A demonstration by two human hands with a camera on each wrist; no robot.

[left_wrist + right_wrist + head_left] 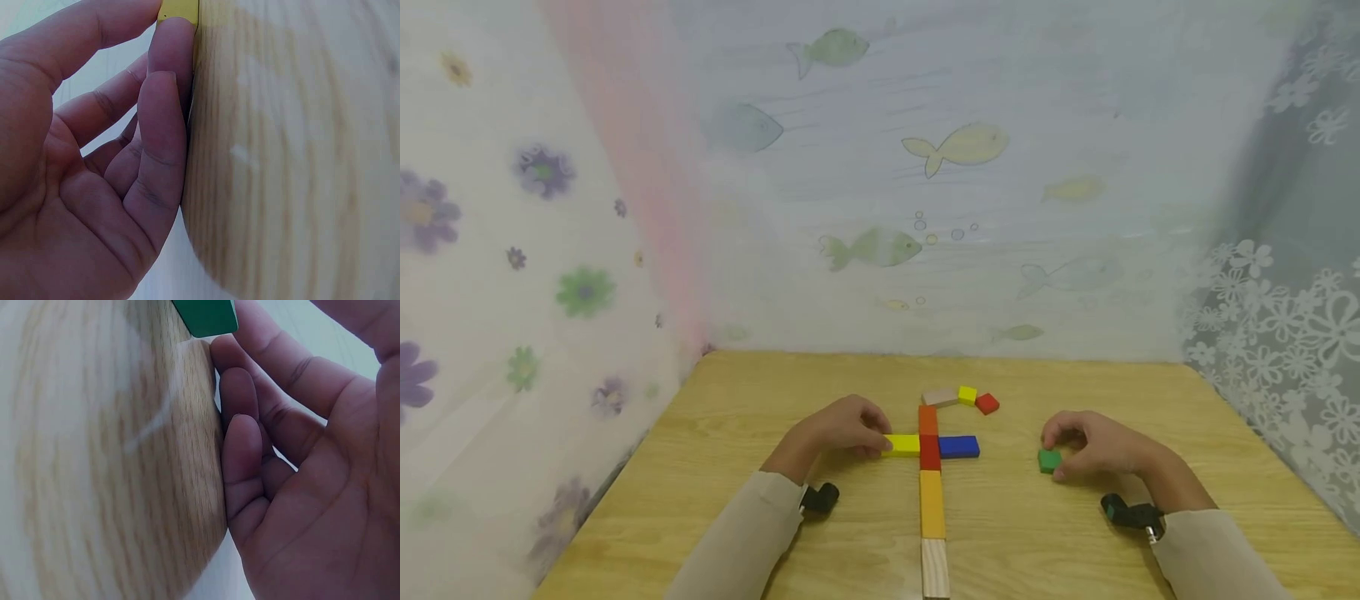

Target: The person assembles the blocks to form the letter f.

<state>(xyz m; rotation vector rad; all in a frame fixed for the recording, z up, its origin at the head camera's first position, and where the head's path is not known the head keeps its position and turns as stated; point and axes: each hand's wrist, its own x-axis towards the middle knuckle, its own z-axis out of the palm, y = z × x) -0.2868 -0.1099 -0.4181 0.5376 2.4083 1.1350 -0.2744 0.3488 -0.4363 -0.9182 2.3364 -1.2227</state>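
In the head view my left hand [847, 427] grips the outer left end of a yellow block [904, 446]; that block also shows at the fingertips in the left wrist view. The yellow block's other end meets a red block [929, 454] at the middle of a cross of wooden blocks. A blue block [959, 447] lies on the red one's right, an orange-red block [928, 419] beyond it. Toward me run an orange-yellow block [932, 504] and a plain wood block [935, 567]. Off to the right, my right hand [1101, 446] pinches a green block [1048, 461] at the tabletop.
Behind the cross lie a pale wood block [940, 397], a small yellow block [967, 395] and a small red block [987, 403]. The wooden table [737, 383] ends at a fish-patterned curtain [865, 175], with flowered curtains at both sides.
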